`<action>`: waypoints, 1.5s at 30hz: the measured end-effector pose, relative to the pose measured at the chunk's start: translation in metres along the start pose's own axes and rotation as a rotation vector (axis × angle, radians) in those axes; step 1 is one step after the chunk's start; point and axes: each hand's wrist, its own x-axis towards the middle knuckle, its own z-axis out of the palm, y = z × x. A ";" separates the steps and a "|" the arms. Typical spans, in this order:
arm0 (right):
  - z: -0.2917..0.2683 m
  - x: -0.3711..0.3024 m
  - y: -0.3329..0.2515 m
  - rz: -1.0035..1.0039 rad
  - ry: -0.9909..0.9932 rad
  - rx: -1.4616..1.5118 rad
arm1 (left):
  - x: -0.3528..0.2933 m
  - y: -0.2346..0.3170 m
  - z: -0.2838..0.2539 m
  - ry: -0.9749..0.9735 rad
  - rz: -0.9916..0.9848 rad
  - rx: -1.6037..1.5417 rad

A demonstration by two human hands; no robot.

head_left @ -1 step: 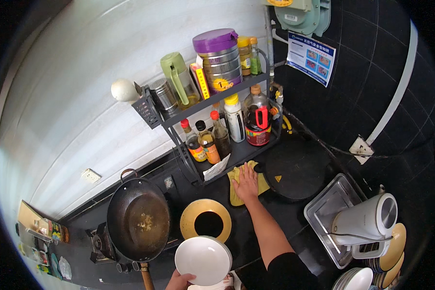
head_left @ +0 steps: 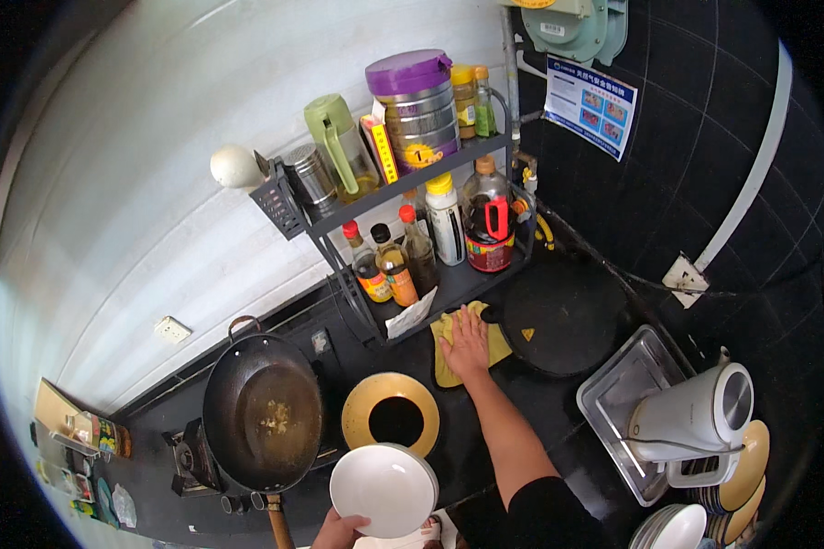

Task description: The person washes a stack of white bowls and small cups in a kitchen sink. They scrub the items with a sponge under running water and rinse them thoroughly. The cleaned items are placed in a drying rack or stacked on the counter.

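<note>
A white bowl (head_left: 382, 489) is in my left hand (head_left: 341, 531) at the lower middle, the thumb over its rim and the fingers hidden beneath. A second rim shows along its edge, perhaps another bowl stacked under it. My right hand (head_left: 468, 342) lies flat with fingers spread on a yellow cloth (head_left: 448, 369), on the black counter in front of the rack. Between the two hands sits a round yellow dish (head_left: 354, 409) with a black centre, partly covered by the bowl.
A wok (head_left: 293, 439) with food bits stands left, its wooden handle toward me. Bottles and jars crowd the black rack (head_left: 408, 186). To the right are a round black lid-like disc (head_left: 563, 316), a metal tray (head_left: 604, 393), a white kettle (head_left: 673, 423) and stacked plates (head_left: 751, 467).
</note>
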 end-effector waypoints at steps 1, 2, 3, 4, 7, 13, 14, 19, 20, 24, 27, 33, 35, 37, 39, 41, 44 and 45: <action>0.000 -0.008 -0.003 -0.103 -0.071 0.016 | 0.001 -0.002 -0.004 0.003 -0.002 -0.001; -0.008 -0.023 -0.006 -0.205 -0.149 0.026 | 0.004 -0.006 -0.011 -0.040 0.011 -0.036; -0.017 -0.049 -0.019 -0.320 -0.128 0.096 | 0.011 -0.010 -0.019 -0.084 0.025 -0.070; -0.030 -0.069 -0.019 -0.315 -0.170 0.072 | 0.011 -0.015 -0.026 -0.129 0.039 -0.104; -0.072 -0.122 -0.022 -0.290 -0.274 0.008 | -0.004 -0.005 -0.020 -0.074 0.011 -0.092; -0.156 -0.273 -0.023 -0.262 -0.397 0.024 | -0.013 -0.019 -0.033 -0.166 0.036 -0.099; -0.166 -0.297 -0.019 -0.250 -0.415 0.017 | -0.018 -0.019 -0.033 -0.164 0.034 -0.093; -0.181 -0.351 -0.017 -0.180 -0.451 0.013 | -0.033 -0.032 -0.044 -0.142 0.032 -0.082; -0.174 -0.346 -0.020 -0.199 -0.439 0.030 | -0.035 -0.034 -0.048 -0.145 0.028 -0.087; -0.121 -0.274 -0.054 -0.218 -0.369 0.043 | -0.039 -0.039 -0.052 -0.124 0.019 -0.089; -0.094 -0.238 -0.080 -0.147 -0.317 0.056 | -0.046 -0.037 -0.048 -0.088 0.009 -0.090; -0.118 -0.264 -0.072 -0.366 -0.436 0.097 | -0.045 -0.039 -0.039 -0.119 0.043 -0.067; -0.125 -0.264 -0.042 -0.341 -0.405 0.119 | -0.039 -0.040 -0.035 -0.137 0.047 -0.059; -0.131 -0.252 -0.012 -0.286 -0.328 0.074 | -0.037 -0.039 -0.024 -0.137 0.029 -0.052; -0.138 -0.237 0.025 -0.114 -0.262 0.035 | -0.035 -0.033 -0.013 -0.170 0.029 -0.034; -0.146 -0.230 0.058 0.037 -0.140 -0.004 | -0.035 -0.029 0.003 -0.233 0.040 -0.004; -0.165 -0.247 0.077 0.168 -0.086 -0.035 | -0.021 -0.032 0.027 -0.306 0.017 -0.028; -0.173 -0.260 0.080 0.217 -0.086 -0.057 | -0.015 -0.029 0.040 -0.336 -0.029 -0.014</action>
